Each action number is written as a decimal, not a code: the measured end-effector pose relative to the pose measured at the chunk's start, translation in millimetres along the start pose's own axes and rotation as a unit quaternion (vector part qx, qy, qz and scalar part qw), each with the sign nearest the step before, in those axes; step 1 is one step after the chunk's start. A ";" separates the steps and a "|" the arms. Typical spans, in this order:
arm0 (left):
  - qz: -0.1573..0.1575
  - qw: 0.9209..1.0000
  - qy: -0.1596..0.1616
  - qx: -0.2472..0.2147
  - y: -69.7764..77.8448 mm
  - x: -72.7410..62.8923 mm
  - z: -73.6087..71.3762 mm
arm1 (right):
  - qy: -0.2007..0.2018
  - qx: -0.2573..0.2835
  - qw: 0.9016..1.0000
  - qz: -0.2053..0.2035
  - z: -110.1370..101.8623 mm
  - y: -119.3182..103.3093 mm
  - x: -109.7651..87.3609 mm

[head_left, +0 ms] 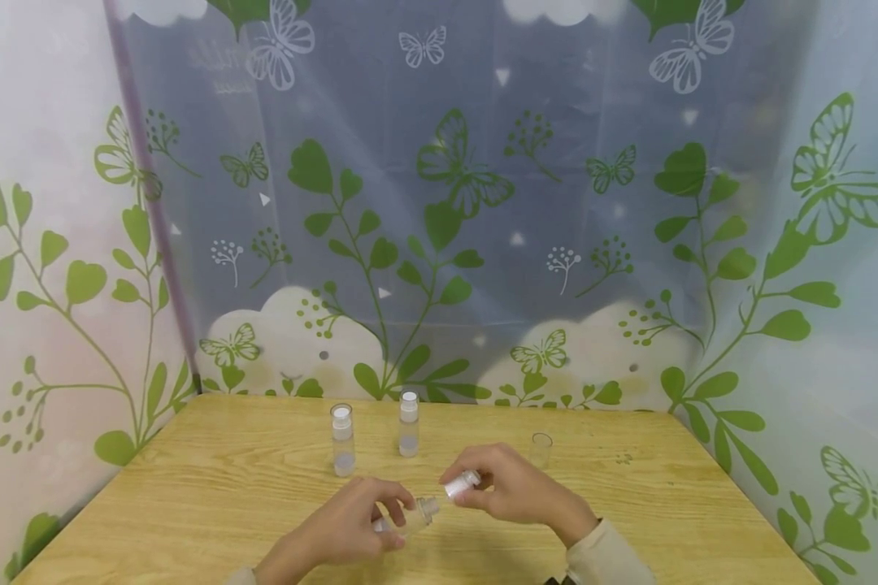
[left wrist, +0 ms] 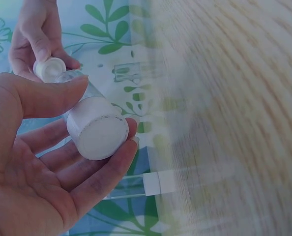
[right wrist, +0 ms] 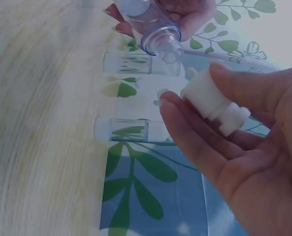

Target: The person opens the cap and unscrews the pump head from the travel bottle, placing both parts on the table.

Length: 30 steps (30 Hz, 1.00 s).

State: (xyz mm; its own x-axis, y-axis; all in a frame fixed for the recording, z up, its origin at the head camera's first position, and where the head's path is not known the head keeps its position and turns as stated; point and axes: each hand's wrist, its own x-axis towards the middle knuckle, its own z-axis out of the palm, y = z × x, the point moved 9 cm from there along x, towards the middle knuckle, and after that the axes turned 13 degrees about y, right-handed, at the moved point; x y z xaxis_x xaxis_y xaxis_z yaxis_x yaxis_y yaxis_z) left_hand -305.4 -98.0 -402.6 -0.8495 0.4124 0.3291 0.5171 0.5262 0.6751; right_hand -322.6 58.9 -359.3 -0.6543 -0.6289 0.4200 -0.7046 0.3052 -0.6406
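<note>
My left hand [head_left: 362, 520] grips a clear bottle [head_left: 419, 515] with a white base, tilted so its bare neck points up toward the right hand. In the left wrist view the bottle's round white base [left wrist: 102, 135] faces the camera, with thumb and fingers around it. My right hand [head_left: 515, 487] pinches a white pump head [head_left: 462, 485] between thumb and fingers, just off the bottle's open neck [right wrist: 169, 51]. The right wrist view shows the pump head [right wrist: 207, 96] apart from the bottle, its nozzle turned toward the palm.
Two upright clear bottles with white pumps stand farther back, the left bottle [head_left: 343, 443] and the middle bottle [head_left: 409, 426]. A clear cap [head_left: 541, 449] stands behind the right hand. The wooden table [head_left: 212, 463] ends at a patterned curtain [head_left: 585, 244].
</note>
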 end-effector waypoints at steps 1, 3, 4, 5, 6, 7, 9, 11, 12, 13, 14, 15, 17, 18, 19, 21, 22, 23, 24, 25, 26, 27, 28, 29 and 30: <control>0.002 1.000 0.001 0.000 0.1 0.1 0.0 | -0.001 -0.001 1.000 -0.002 -1.6 -1.1 -0.5; 0.005 1.000 0.001 0.001 0.3 0.3 0.1 | -0.003 -0.005 1.000 -0.003 -5.3 -2.5 -1.8; 0.005 1.000 0.001 0.002 0.2 0.4 0.2 | -0.004 -0.010 1.000 0.001 -7.8 -2.5 -2.6; 0.005 1.000 0.001 0.001 0.1 0.5 0.4 | -0.005 -0.017 1.000 0.005 -10.8 -2.4 -3.4; 0.005 1.000 0.001 0.000 0.1 0.6 0.4 | -0.006 -0.023 1.000 0.011 -14.2 -1.6 -4.6; 0.005 1.000 0.001 -0.002 0.0 0.5 0.5 | -0.006 -0.028 0.999 0.017 -18.1 -0.9 -5.8; 0.003 1.000 0.000 -0.003 -0.2 0.5 0.5 | -0.006 -0.042 0.999 0.033 -26.6 1.3 -8.1; 0.003 1.000 -0.001 -0.005 -0.1 0.0 0.4 | -0.005 -0.049 0.998 0.042 -35.1 2.5 -10.1; 0.004 1.000 -0.001 -0.005 0.1 -0.3 0.3 | -0.004 -0.052 0.998 0.045 -39.3 2.7 -11.0; 0.005 1.000 -0.002 -0.004 0.1 -0.6 0.2 | -0.003 -0.055 0.997 0.046 -43.4 2.5 -11.7; 0.006 1.000 -0.002 -0.005 0.3 -0.8 0.2 | -0.001 -0.060 0.997 0.050 -47.3 3.3 -12.4; 0.005 1.000 -0.002 -0.006 0.2 -1.0 0.4 | 0.002 -0.060 0.997 0.051 -51.2 3.3 -13.0; 0.004 1.000 -0.004 -0.008 -0.3 -1.3 0.7 | 0.008 -0.064 0.996 0.058 -58.4 4.5 -13.6; 0.001 1.000 -0.004 -0.010 -0.8 -1.4 0.9 | 0.010 -0.065 0.996 0.061 -61.7 4.7 -14.0; -0.001 1.000 -0.005 -0.010 -1.3 -1.4 1.2 | 0.011 -0.066 0.996 0.067 -64.6 5.8 -14.5; -0.005 1.000 -0.006 -0.014 -2.0 -1.2 2.0 | 0.011 -0.065 0.995 0.075 -69.5 7.5 -15.5; -0.007 1.000 -0.007 -0.015 -2.3 -1.2 2.3 | 0.011 -0.065 0.995 0.078 -71.4 8.5 -15.9; -0.007 1.000 -0.008 -0.015 -2.5 -1.1 2.6 | 0.010 -0.066 0.994 0.082 -73.2 9.6 -16.6; -0.008 1.000 -0.008 -0.016 -2.5 -1.1 2.7 | 0.011 -0.065 0.994 0.085 -74.9 10.7 -17.2; -0.009 1.000 -0.009 -0.016 -2.6 -1.0 2.9 | 0.012 -0.067 0.994 0.086 -76.5 11.8 -17.7; -0.010 1.000 -0.010 -0.016 -2.6 -1.0 2.9 | 0.014 -0.070 0.994 0.088 -77.9 12.8 -18.1; -0.010 1.000 -0.010 -0.015 -2.7 -1.0 2.7 | 0.017 -0.073 0.993 0.090 -79.4 13.9 -18.3; -0.010 1.000 -0.010 -0.014 -2.5 -1.0 2.5 | 0.020 -0.077 0.993 0.092 -80.9 15.2 -18.4; -0.009 1.000 -0.010 -0.012 -2.2 -0.8 2.2 | 0.023 -0.080 0.992 0.095 -82.3 16.2 -18.3; -0.008 1.000 -0.009 -0.011 -1.8 -0.7 1.9 | 0.026 -0.083 0.992 0.096 -83.7 17.2 -18.0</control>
State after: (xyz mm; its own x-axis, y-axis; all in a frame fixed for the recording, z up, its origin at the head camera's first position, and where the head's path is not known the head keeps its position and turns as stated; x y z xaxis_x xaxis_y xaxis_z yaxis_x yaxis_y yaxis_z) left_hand -305.5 -97.9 -405.3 -0.8558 0.4176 0.3051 0.5001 0.5175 0.6944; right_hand -345.9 135.4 -324.1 -0.7917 -0.5105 0.3356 -0.5975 0.5324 -0.5996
